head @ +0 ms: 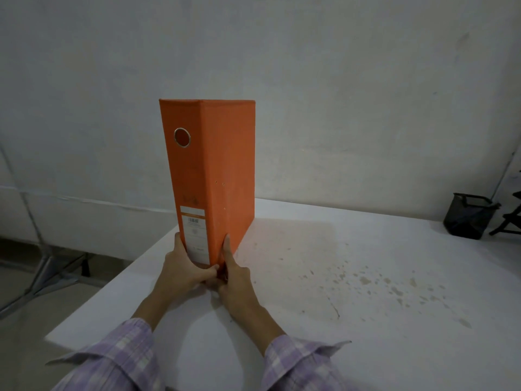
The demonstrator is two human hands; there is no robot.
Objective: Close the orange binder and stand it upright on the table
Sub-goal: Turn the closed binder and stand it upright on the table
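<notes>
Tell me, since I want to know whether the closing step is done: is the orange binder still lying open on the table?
No, the orange binder stands closed and upright on the table, both hands at its base.

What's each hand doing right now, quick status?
Left hand: closed on the binder, grip at the bottom of the spine side.
Right hand: closed on the binder, grip at the bottom of the cover side.
</notes>
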